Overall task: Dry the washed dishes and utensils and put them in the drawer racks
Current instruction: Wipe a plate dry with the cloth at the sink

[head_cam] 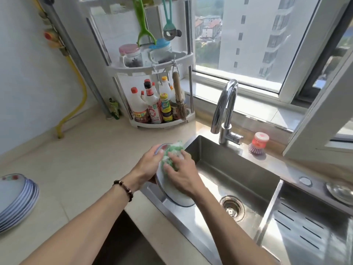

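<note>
A white plate with a blue rim is tilted on edge over the sink's left rim. My left hand grips its upper left edge from behind. My right hand presses a green and white cloth against the plate's face, fingers curled over the cloth. A stack of several blue-rimmed plates sits on the counter at the far left.
A steel sink with a drain and curved faucet lies to the right. A dish brush stands on the ledge. A corner shelf with sauce bottles stands behind. A small steel dish sits at right. The beige counter spreads left.
</note>
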The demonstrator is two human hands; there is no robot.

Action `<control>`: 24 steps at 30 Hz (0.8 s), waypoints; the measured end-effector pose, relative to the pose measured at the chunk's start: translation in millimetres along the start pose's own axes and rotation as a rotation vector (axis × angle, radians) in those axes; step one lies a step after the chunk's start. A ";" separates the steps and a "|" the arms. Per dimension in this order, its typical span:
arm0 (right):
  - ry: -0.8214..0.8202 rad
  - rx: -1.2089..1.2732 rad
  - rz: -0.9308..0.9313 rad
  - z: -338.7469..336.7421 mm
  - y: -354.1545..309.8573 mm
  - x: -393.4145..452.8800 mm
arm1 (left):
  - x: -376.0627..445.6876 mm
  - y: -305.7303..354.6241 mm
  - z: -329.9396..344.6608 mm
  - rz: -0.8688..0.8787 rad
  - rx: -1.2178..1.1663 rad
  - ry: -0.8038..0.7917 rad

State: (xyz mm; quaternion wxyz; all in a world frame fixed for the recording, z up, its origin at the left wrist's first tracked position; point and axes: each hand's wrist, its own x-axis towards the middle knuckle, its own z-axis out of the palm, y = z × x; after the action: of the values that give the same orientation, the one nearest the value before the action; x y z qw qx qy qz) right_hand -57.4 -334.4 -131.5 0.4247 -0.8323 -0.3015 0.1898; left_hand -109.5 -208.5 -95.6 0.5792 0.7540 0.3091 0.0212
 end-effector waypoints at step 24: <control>-0.016 0.046 -0.070 -7.5 1.6 9.1 | 5.7 28.1 -2.7 0.043 -0.010 -0.145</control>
State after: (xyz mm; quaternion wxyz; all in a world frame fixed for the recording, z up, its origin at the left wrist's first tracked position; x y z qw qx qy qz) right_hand -45.8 -333.5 -129.1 0.4477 -0.8096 -0.3295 0.1884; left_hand -93.5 -207.2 -71.6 0.6032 0.7571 0.2500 -0.0195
